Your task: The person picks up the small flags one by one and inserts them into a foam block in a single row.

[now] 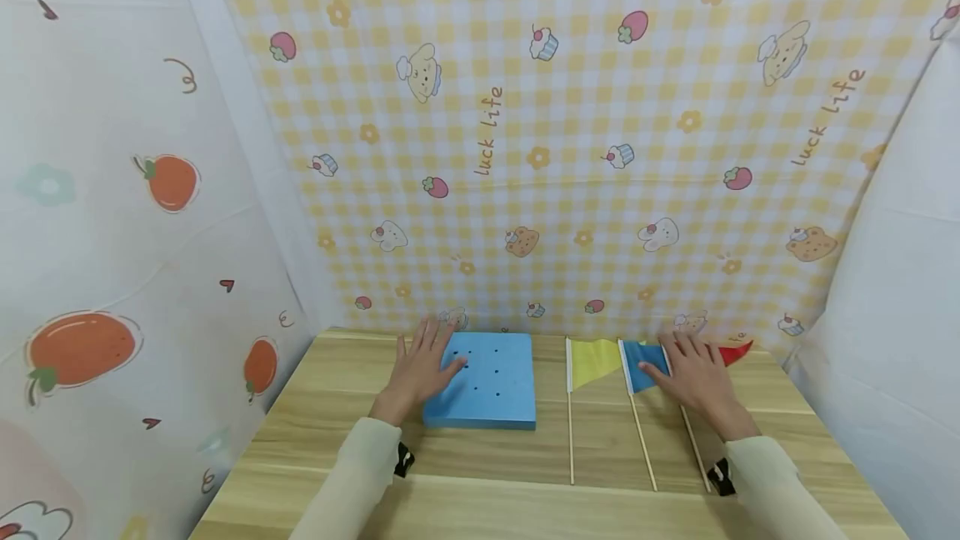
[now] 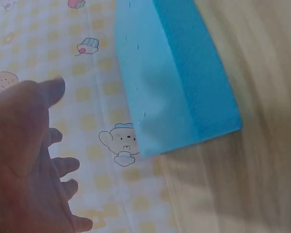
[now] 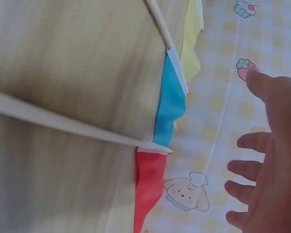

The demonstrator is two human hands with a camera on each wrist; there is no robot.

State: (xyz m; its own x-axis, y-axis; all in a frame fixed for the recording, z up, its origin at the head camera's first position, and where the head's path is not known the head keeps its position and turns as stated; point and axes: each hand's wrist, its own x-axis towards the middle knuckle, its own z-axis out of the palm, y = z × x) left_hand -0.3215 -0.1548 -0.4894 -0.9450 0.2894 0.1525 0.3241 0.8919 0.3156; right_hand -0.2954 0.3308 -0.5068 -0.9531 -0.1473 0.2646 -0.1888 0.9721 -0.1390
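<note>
A blue foam block [image 1: 495, 402] with several small dark holes in its top lies on the wooden table. My left hand [image 1: 420, 369] is spread over its left edge, and the left wrist view shows the palm apart from the block's side. Right of the block lie three pennant flags on thin wooden sticks: a yellow flag [image 1: 592, 362], a blue flag [image 1: 643, 357] and a red flag [image 1: 735, 353]. Above the blue and red ones my right hand [image 1: 697, 373] hovers with fingers extended, hiding part of the red flag. Neither hand holds anything.
The wooden table [image 1: 495, 507] ends at a yellow checked cloth [image 1: 585, 123] hung behind it. White cloth hangs on the left [image 1: 135, 257] and on the right [image 1: 892, 273]. The flag sticks point towards the table's front.
</note>
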